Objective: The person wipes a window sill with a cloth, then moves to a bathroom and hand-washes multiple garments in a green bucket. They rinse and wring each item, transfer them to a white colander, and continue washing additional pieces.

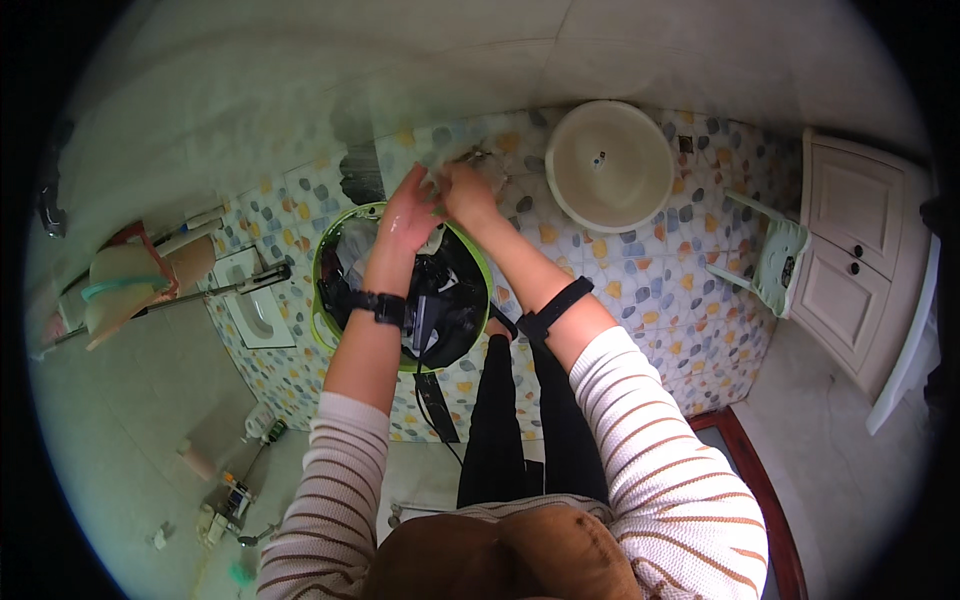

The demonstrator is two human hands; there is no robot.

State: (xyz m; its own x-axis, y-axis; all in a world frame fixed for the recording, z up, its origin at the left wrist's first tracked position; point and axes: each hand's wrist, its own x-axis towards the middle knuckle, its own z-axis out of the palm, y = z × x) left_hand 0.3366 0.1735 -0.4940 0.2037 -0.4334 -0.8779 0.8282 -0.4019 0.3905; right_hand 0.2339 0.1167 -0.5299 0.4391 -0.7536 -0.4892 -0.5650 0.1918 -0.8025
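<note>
A green-rimmed tub point(486, 266) stands before me, filled with dark and pale wet-looking fabric point(442, 289). Over its far rim my left hand point(411, 214) is raised with fingers apart; its skin shines with water. My right hand point(466, 196) is close beside it, fingers bent toward the left hand. Whether its fingertips hold anything small is hidden. Just beyond the right hand is a blurred, clear, shiny patch point(491, 166) that I cannot identify. A dark flat object point(426, 322) with a black cable appears over the tub; I cannot tell whether it rests there.
Right of the tub stands a round whitish basin point(611, 214) on the pebble-patterned tile floor point(622, 262). Farther right are a pale green stool point(780, 270) and a white cabinet point(855, 217). Leftward are a squat toilet point(259, 315) and a long pole point(217, 292). My legs point(495, 427) are close to the tub.
</note>
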